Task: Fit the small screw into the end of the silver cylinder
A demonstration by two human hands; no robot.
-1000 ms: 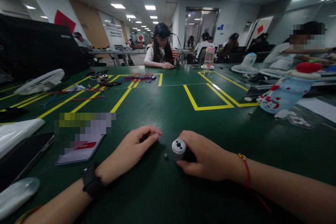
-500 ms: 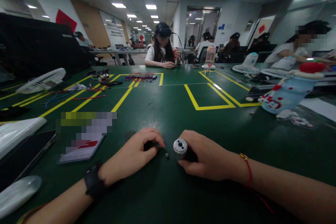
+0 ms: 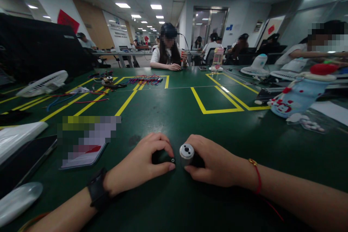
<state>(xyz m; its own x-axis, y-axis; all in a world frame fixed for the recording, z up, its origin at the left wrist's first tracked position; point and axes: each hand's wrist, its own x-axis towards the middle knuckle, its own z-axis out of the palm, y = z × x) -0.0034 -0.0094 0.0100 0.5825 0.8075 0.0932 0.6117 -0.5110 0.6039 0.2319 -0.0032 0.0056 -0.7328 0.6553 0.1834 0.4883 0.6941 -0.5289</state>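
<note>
My right hand (image 3: pixel 214 159) is wrapped round a silver metal cylinder (image 3: pixel 186 150) standing upright on the green table; its round top face has a centre hole and small dark holes. Just left of the cylinder is a tiny metal part with a hole in its top (image 3: pixel 173 160), too small to name surely. My left hand (image 3: pixel 148 159) curves around that part, thumb below and index finger above. The two fingertips remain apart, and I cannot tell whether they touch it.
On the left lie a phone (image 3: pixel 84 152), a white mouse (image 3: pixel 21 203) and a small fan (image 3: pixel 43 84). Bundled wires (image 3: pixel 146 80) sit farther back. A blue bottle (image 3: pixel 299 96) stands at right beside a small plastic bag (image 3: pixel 307 123). A person (image 3: pixel 168 50) sits opposite.
My left hand has moved slightly right, bringing thumb and index fingertips to either side of the tiny part. The right hand and the cylinder have stayed in place.
</note>
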